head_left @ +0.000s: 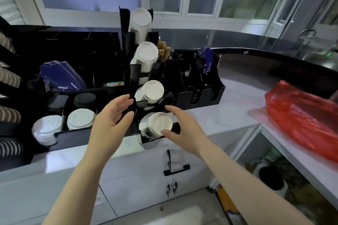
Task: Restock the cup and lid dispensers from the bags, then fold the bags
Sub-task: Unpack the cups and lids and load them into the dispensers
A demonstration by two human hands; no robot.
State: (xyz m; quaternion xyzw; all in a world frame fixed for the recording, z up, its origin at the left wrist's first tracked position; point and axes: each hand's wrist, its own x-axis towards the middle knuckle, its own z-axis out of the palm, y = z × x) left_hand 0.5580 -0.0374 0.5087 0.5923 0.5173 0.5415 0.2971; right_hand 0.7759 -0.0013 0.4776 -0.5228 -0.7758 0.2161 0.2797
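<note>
A black tiered cup dispenser (126, 42) stands on the counter with several slots of white paper cups, bases facing me. The lowest cup stack (155, 124) lies in the front slot. My right hand (181, 129) is beside it on the right, fingers apart, thumb touching the stack's base. My left hand (111, 120) hovers open just left of the dispenser, holding nothing. White lids (80, 118) and black lids (84, 99) fill the tray compartments to the left. A red plastic bag (303, 120) lies on the counter at the right.
Blue cup sleeves (62, 76) sit in a bin at the back left. Striped cup stacks (9, 115) line the left edge. A black organiser (201, 87) stands right of the dispenser. White cabinet doors (146, 179) are below; open shelving with a bin (270, 179) is at the lower right.
</note>
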